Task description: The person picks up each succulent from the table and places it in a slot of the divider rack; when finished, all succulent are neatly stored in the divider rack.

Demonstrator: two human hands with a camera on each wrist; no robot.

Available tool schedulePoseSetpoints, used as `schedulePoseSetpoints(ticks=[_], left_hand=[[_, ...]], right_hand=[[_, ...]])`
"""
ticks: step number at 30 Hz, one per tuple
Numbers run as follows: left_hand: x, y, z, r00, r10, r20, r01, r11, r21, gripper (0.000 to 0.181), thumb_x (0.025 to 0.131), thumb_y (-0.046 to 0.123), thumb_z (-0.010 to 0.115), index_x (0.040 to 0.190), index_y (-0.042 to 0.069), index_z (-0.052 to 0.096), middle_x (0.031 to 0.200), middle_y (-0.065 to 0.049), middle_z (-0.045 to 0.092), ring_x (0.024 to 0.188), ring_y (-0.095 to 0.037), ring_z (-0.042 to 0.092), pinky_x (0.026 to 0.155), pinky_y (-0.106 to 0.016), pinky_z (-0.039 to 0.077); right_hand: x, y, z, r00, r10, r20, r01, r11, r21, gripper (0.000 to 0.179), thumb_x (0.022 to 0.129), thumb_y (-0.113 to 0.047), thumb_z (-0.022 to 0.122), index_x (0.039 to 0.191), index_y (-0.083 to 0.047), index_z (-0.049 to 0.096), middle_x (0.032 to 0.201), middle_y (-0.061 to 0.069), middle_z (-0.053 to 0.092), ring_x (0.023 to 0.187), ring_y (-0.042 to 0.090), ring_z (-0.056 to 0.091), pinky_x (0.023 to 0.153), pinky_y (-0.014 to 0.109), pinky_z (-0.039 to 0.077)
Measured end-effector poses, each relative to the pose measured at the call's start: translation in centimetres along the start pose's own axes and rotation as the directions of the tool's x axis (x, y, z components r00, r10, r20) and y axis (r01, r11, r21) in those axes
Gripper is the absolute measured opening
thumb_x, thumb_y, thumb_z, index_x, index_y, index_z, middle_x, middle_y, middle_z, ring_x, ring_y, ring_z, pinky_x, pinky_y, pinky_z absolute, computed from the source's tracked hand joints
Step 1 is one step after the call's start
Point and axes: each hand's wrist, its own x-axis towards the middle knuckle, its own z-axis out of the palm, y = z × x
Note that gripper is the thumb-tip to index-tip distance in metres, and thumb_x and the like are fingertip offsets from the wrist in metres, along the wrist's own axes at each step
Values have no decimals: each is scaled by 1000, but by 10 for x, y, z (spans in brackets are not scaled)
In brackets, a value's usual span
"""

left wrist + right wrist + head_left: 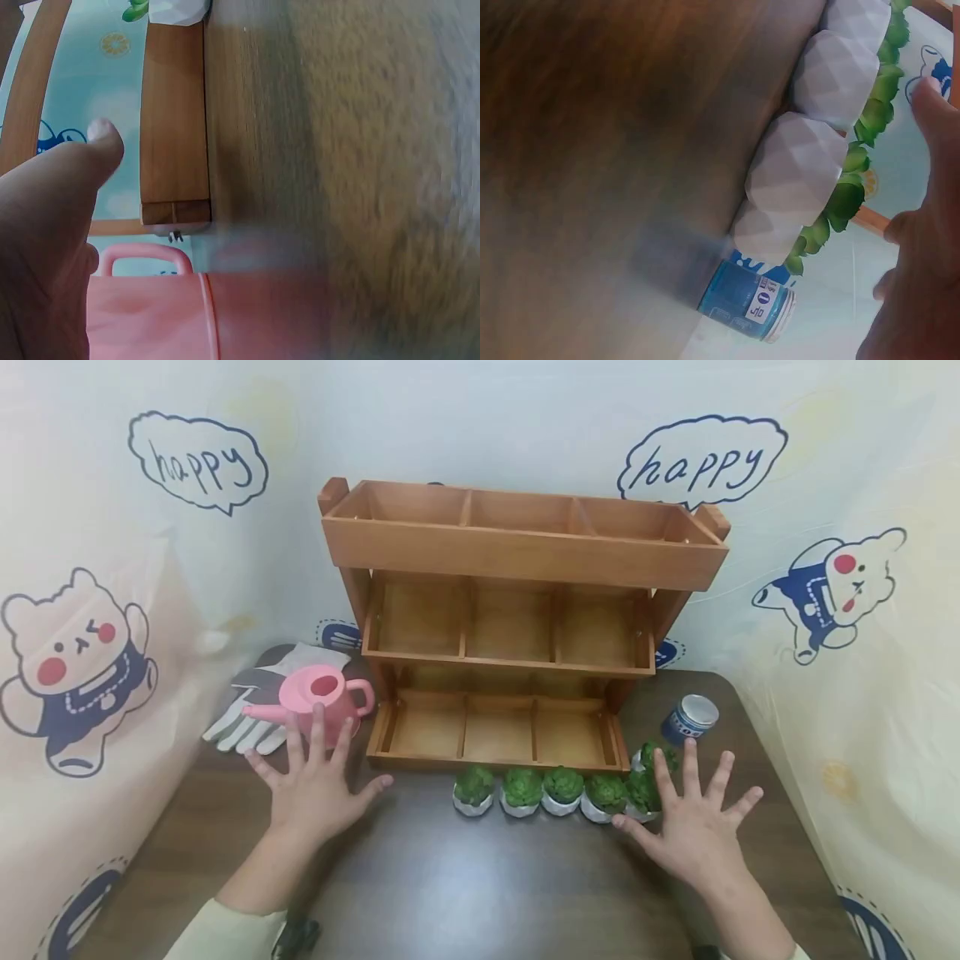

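- Six plants [562, 787] in white faceted pots stand on the table [450, 877], just on the near side of the shelf [517, 553]: four in a row running right, two more around the row's right end, partly hidden by fingers.
- The pink can [298, 692] stands left of the shelf, its spout to the left and handle to the right.
- The left hand [313, 783] is spread wide, holding nothing, its fingertips in front of the can; whether they touch cannot be told.
- The right hand [697, 828] is likewise spread and holds nothing, near the rightmost plants.
- Gloves [243, 720] lie left of the can and behind it.
- A blue jar [690, 718] stands right of the shelf.
- The wooden shelf has three tiers, each divided in three.
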Motion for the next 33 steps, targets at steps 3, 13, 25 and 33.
schedulePoseSetpoints(ticks=[3, 13, 25, 33], left_hand=[[3, 1, 0, 1000, 25, -5, -25, 999, -24, 109, 80, 83, 61, 165, 24, 28, 174, -10, -12, 154, -42, -25, 99, -76, -32], [9, 12, 7, 996, 31, -85, -49, 976, -213, 96, 79, 48, 86, 160, 22, 41, 152, -24, 32, 130, -51, 32, 94, -74, 28], [18, 11, 19, 997, -42, 68, 66, 906, -419, 72, 95, 51, 70, 156, 19, 49, 138, -19, 50, 113, -42, 59, 88, -66, 54], [27, 11, 26, 990, -56, 127, 109, 880, -463, 65, 97, 49, 68, 153, 21, 52, 133, -17, 57, 113, -38, 59, 90, -63, 54]], right_hand=[[0, 5, -1, 1000, -20, 23, 18, 998, 59, 129, 74, -87, 67, 167, -12, 18, 170, 20, -19, 146, 48, -34, 103, 75, -29], [11, 25, -2, 995, -73, 73, 45, 944, 326, 137, 66, -72, 86, 164, -1, 21, 166, 34, 11, 147, 63, 9, 103, 87, 16], [18, 38, 8, 985, -12, 170, -69, 884, 463, 139, 71, -58, 92, 166, -3, 6, 166, 34, 9, 141, 64, 27, 104, 80, 32], [21, 40, 12, 989, 4, 150, -75, 877, 475, 141, 72, -57, 91, 166, -4, 1, 163, 37, 15, 137, 63, 36, 104, 77, 36]])
